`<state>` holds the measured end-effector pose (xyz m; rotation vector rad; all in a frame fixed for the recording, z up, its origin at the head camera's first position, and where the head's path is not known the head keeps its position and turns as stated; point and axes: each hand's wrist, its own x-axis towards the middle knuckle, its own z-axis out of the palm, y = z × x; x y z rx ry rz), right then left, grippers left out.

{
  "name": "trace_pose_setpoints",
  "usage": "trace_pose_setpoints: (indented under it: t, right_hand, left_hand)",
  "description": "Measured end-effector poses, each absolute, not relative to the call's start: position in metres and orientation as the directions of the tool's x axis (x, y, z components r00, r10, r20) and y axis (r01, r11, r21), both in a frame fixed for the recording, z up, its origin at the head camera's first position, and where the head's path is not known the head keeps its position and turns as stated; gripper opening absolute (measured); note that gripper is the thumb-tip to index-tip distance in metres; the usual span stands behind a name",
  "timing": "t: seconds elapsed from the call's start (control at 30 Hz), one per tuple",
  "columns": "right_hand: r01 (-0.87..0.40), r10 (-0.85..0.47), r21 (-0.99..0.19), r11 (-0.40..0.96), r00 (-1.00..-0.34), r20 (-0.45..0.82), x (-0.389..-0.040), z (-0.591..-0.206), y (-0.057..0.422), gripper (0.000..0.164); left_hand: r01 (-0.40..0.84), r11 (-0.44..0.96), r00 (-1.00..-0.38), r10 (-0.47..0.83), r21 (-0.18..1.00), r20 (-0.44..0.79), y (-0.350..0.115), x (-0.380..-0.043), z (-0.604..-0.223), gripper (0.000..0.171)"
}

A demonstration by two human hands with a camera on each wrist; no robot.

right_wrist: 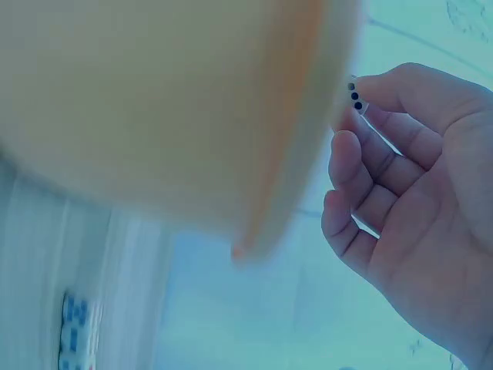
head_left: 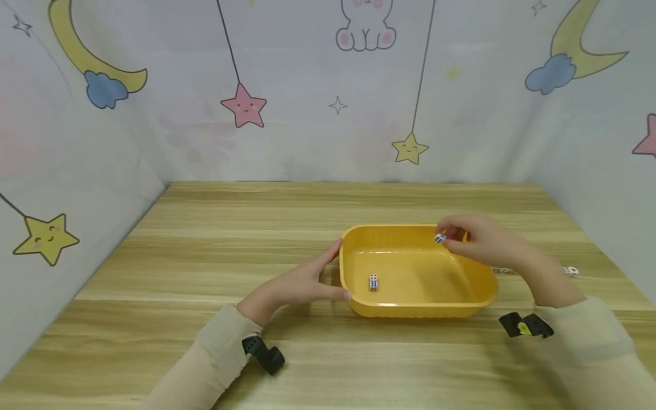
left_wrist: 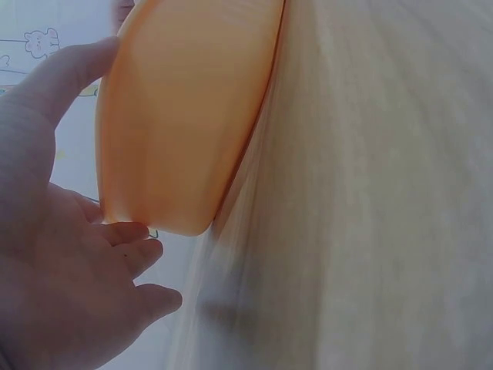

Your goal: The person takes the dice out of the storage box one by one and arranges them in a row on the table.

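Observation:
A yellow plastic tub (head_left: 420, 311) stands on the wooden table. Inside it, toward the left end, lie white dice (head_left: 373, 282), seemingly two close together. My left hand (head_left: 299, 283) spans the tub's left end, its thumb and forefinger spread and touching the rim near the two corners. Those fingers look fairly straight; the others curl loosely beside the wall in the left wrist view. Over the tub's far right corner, my right hand (head_left: 482, 242) pinches one white die (head_left: 440, 238) between thumb and fingertips. The right wrist view shows that die (right_wrist: 355, 95) partly hidden by the fingers.
More dice (head_left: 570, 271) lie in a row on the table (head_left: 215, 228) right of the tub, partly covered by my right forearm. The right wrist view shows blurred dice (right_wrist: 75, 331) there too. A patterned cloth backdrop (head_left: 307, 142) encloses the table's back and sides.

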<state>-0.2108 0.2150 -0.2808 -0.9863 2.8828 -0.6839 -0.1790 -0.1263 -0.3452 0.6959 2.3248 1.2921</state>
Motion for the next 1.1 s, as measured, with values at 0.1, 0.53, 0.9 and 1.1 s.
trace_pose_setpoints:
  t: [0.1, 0.53, 0.9, 1.1]
  right_hand:
    - [-0.549, -0.554, -0.404, 0.732, -0.824, 0.118, -0.208, -0.279, 0.231, 0.018]
    - [-0.386, -0.38, -0.456, 0.802, -0.918, 0.11, -0.207, -0.29, 0.314, 0.025]
    - [-0.219, -0.209, -0.468, 0.856, -0.975, 0.074, -0.205, -0.308, 0.374, 0.034]
    - [-0.159, -0.154, -0.472, 0.867, -0.987, 0.049, -0.207, -0.319, 0.401, 0.04]
  left_hand:
    - [0.232, 0.453, -0.799, 0.594, 0.861, -0.096, -0.126, -0.179, -0.345, 0.103]
    - [0.21, 0.44, -0.791, 0.602, 0.873, -0.113, -0.124, -0.18, -0.346, 0.103]
    - [0.212, 0.438, -0.792, 0.601, 0.874, -0.109, -0.125, -0.18, -0.345, 0.103]
    - [0.203, 0.44, -0.797, 0.593, 0.875, -0.113, -0.126, -0.178, -0.342, 0.102]
